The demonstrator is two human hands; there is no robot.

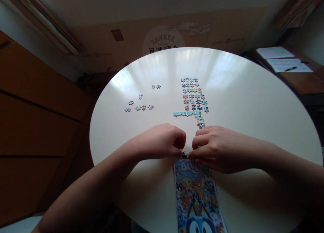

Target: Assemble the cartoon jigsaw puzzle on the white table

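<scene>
Bluey sheet [198, 199] nearest — puzzle pieces [186, 154] beyond, between both hands.

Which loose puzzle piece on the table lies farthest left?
It's the left-end piece in the scattered group's nearest row; all others lie further right.

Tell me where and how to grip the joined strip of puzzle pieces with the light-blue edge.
Probably best by the free left end of the joined strip, left hand coming from above and the left, fingertips on its two long edges. It lies flat and thin, and loose pieces crowd its right part.
</scene>
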